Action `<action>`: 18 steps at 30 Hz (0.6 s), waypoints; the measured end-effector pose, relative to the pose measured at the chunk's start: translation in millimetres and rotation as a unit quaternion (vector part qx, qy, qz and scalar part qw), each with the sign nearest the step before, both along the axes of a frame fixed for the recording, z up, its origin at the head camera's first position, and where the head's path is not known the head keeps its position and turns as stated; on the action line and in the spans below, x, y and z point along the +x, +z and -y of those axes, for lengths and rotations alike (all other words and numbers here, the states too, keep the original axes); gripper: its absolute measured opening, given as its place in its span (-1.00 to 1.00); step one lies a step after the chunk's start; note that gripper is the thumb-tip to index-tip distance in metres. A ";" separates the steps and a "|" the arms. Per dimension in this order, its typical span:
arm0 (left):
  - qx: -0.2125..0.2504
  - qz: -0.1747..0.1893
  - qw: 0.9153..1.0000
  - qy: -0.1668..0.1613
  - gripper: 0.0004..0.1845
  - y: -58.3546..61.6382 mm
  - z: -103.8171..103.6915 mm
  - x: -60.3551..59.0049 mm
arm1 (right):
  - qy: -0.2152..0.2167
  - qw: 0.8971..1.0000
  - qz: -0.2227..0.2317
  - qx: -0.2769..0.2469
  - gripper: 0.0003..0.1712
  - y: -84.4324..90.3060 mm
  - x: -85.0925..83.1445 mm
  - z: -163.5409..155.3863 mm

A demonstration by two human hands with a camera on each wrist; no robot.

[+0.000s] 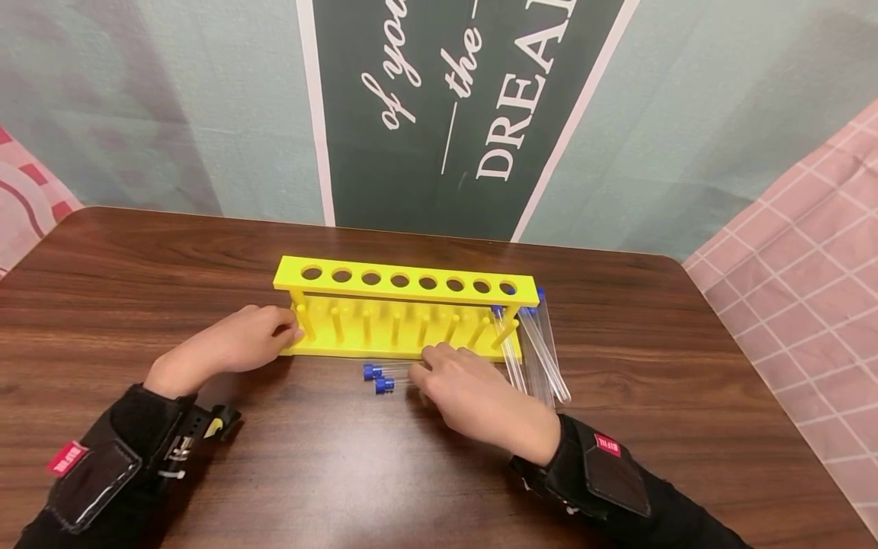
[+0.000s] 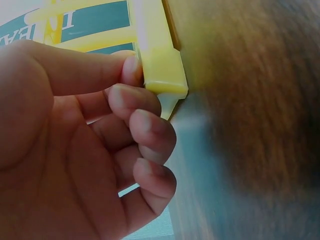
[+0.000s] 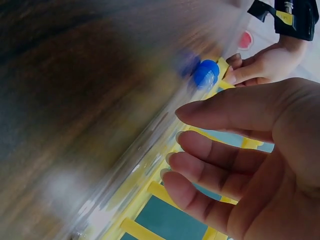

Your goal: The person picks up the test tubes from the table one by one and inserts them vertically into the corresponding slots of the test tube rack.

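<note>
A yellow test tube rack (image 1: 414, 284) stands upright, with a row of holes along its top bar and pegs on its base. At its left end, my left hand (image 1: 240, 339) pinches the edge of the base (image 2: 165, 65) between thumb and forefinger. Two clear test tubes with blue caps (image 1: 373, 371) lie in front of the rack, caps to the left. My right hand (image 1: 480, 393) is over their other ends, partly hiding them. In the right wrist view its thumb and fingers stand apart beside a tube (image 3: 150, 135); contact is unclear.
Several more blue-capped clear tubes (image 1: 545, 358) lie at the rack's right end, some partly behind its upright. The brown wooden table (image 1: 357, 473) runs up to a printed cloth backdrop (image 1: 254, 114). Both wrists wear black straps.
</note>
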State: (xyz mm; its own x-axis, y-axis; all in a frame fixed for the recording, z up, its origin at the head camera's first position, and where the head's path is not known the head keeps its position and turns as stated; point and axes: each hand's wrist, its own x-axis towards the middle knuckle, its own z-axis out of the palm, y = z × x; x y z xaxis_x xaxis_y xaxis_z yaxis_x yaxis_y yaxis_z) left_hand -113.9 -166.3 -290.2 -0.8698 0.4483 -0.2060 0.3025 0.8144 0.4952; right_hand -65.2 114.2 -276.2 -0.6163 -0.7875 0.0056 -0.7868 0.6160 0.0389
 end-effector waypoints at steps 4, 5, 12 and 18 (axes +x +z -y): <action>-0.001 -0.002 1.000 0.000 -0.82 -0.3 -0.2 0.0 | -0.002 1.000 -0.005 0.006 -0.96 -0.5 1.0 1.3; -0.001 -0.002 1.000 0.000 -0.82 -0.3 -0.3 0.0 | -0.002 1.000 -0.008 0.009 -0.97 -0.6 1.4 1.6; -0.002 -0.003 1.000 0.001 -0.81 -0.9 -0.4 0.1 | 0.000 1.000 -0.016 0.022 -0.96 -0.6 4.5 3.6; -0.002 -0.004 1.000 0.001 -0.82 -1.2 -0.5 0.2 | -0.003 0.999 -0.029 0.027 -0.97 -1.8 5.2 3.8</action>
